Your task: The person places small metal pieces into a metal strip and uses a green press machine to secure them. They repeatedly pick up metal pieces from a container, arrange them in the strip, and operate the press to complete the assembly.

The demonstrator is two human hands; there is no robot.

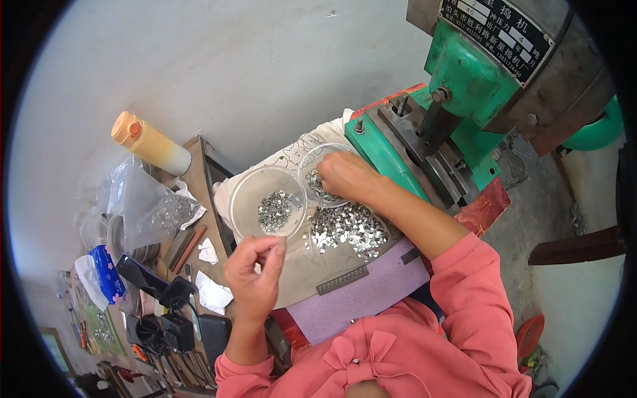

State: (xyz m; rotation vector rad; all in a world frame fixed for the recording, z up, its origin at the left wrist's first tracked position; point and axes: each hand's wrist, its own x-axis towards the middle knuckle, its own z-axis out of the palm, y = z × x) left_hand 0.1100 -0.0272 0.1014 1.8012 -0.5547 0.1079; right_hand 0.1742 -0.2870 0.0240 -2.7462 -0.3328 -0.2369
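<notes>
Left hand (255, 270) raised over the surface (312, 272), fingertips pinched together, whether on a piece impossible to tell. Right hand (346, 176) curled, fingers down in the far clear dish (310, 159) among small metal pieces. Near clear dish (247, 196) just beside, more pieces inside. Loose metal pile (348, 229) between both hands. Green press (464, 86) beyond.

Dark rectangular nameplate (505, 30) with pale lettering on the green press, up and right of the right hand (346, 176). Clear plastic bag (149, 209) of small silvery parts, left of the left hand (255, 275). Blue tissue pack (108, 272) with pink flowers, further left and lower. Orange-capped cream bottle (149, 142) lying up-left of both hands.
</notes>
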